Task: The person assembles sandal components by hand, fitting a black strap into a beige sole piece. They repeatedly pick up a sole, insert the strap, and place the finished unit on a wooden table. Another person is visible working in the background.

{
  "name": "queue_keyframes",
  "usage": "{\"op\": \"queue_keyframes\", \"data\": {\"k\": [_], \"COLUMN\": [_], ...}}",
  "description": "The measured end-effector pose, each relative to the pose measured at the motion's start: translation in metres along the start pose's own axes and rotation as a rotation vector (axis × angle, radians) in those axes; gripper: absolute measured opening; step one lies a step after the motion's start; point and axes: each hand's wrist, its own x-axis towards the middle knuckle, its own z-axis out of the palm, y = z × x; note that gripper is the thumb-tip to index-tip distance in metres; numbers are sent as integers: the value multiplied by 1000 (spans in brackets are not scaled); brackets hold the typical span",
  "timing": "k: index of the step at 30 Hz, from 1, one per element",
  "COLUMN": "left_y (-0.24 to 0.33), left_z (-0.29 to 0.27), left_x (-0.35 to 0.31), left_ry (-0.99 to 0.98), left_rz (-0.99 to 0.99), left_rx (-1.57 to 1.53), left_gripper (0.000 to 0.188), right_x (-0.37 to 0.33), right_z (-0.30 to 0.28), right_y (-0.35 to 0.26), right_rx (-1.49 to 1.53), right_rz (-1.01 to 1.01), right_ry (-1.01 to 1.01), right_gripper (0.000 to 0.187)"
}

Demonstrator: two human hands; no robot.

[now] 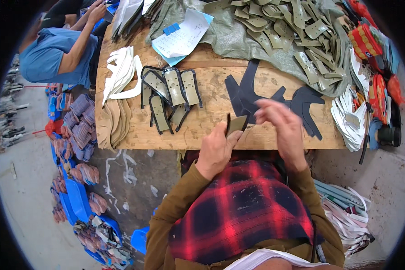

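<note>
My left hand (217, 149) is closed round a small khaki board piece with black edging (237, 124), held up at the table's front edge. My right hand (283, 128) hovers just to the right of it, fingers stretched and slightly blurred, with nothing visible in them. Behind and under the right hand lie flat black cut-out pieces (245, 92), with more black cut-outs (303, 108) to the right. Several khaki pieces edged in black (174, 85) are heaped to the left of my hands; small holes show in their faces.
White cut pieces (120, 67) and tan ones (112, 123) are stacked at the table's left. Loose khaki boards (283, 31) cover a green sheet (229, 38) at the back, near a written paper (184, 38). A person in blue (60, 56) works at far left.
</note>
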Motion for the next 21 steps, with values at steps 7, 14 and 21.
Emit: {"op": "queue_keyframes", "data": {"k": [7,14,21], "left_y": [11,12,12], "left_z": [-4,-8,3], "left_x": [-3,-9,4], "left_ry": [-229,-475,-104], "left_rz": [-90,-244,-112], "left_rx": [-432,-472,-370], "left_gripper": [28,24,25], "right_x": [0,2,1], "right_z": [0,0,24], "right_y": [35,32,19], "right_rx": [301,299,69], "right_rz": [288,360,180], "right_ry": [-220,-117,18], "right_gripper": [11,25,29]}}
